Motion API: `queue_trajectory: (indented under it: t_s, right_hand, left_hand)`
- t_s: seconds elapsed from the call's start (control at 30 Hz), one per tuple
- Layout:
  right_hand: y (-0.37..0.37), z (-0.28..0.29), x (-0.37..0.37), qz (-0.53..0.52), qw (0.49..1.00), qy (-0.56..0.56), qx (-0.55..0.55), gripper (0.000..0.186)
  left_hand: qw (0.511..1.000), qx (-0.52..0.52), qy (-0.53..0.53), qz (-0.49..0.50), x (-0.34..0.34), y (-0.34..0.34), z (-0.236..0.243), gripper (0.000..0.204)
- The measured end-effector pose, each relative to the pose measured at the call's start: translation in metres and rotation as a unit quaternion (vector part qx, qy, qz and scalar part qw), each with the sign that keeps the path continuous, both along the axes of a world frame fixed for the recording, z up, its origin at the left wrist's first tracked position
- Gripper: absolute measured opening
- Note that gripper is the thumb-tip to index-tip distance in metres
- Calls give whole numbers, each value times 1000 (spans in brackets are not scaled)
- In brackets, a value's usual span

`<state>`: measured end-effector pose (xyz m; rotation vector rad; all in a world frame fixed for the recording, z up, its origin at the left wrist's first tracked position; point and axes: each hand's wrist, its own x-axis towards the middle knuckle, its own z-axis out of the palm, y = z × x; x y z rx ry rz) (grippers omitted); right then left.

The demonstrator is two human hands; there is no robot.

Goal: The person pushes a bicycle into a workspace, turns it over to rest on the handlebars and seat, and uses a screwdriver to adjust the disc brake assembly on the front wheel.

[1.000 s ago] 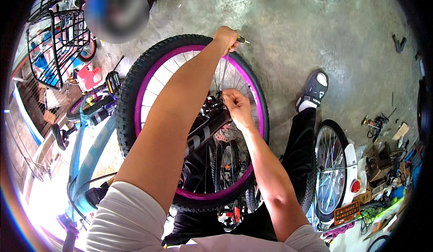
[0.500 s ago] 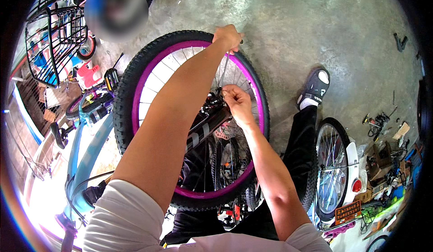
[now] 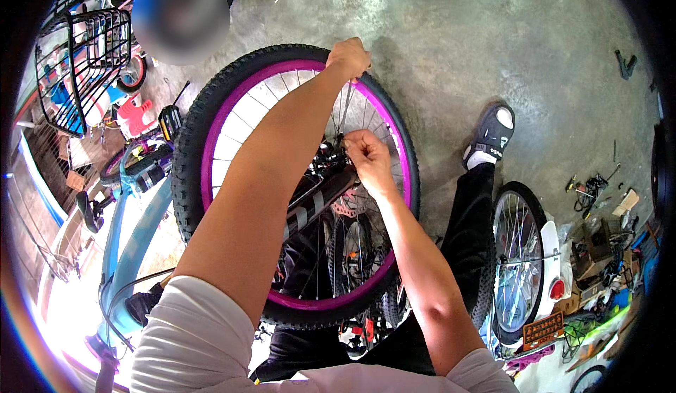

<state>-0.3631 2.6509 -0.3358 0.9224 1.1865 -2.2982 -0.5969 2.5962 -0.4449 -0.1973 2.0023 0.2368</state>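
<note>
A bicycle wheel with a purple rim (image 3: pixel 209 147) and a knobby black tyre (image 3: pixel 189 182) stands in front of me. My left hand (image 3: pixel 350 59) is closed by the far part of the rim, round the end of a long thin metal-shafted tool (image 3: pixel 346 104). The tool's handle is hidden in the fist; its shaft runs down toward dark metal parts (image 3: pixel 327 155) near the wheel's middle. Beside the shaft's lower end, my right hand (image 3: pixel 371 159) pinches at these parts, thumb and fingers together. What lies between its fingertips is too small to make out.
A light blue bicycle frame (image 3: pixel 144 235) and a black wire basket (image 3: pixel 84 69) are on the left. To the right stand my shoe (image 3: pixel 493 136) and another bicycle wheel (image 3: pixel 517 252). Loose tools and boxes clutter the far right around a cardboard piece (image 3: pixel 625 201).
My left hand has shifted slightly left and turned, so the dark handle end that stuck out beside it no longer shows. The wheel has shifted slightly left; my right hand keeps its pinch.
</note>
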Motion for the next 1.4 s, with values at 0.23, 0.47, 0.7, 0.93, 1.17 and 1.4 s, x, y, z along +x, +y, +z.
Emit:
queue_trajectory:
  t_s: [0.23, 0.47, 0.7, 0.93, 1.17, 1.4]
  right_hand:
    - [-2, -3, 3, 10, 1000, 5, 27, 3]
    - [-3, -3, 2, 0, 1000, 2, 21, 3]
    - [-4, -3, 1, -8, 999, 34, 19, 2]
    - [1, -7, 1, 25, 999, 24, 20, 7]
    - [-3, -8, 2, 20, 999, 25, 37, 10]
    - [0, -10, 3, 54, 997, 17, 60, 7]
  left_hand:
    - [972, -89, 35, -217, -18, 7, 20, 34]
    - [960, -76, 107, -246, -18, 14, 47, 43]
    - [988, -50, 98, -107, 13, -1, 26, 60]
    - [955, -28, 81, -283, 4, 4, 25, 44]
    - [955, -18, 73, -288, -11, 3, 41, 41]
    - [944, -8, 90, -317, -2, 11, 35, 41]
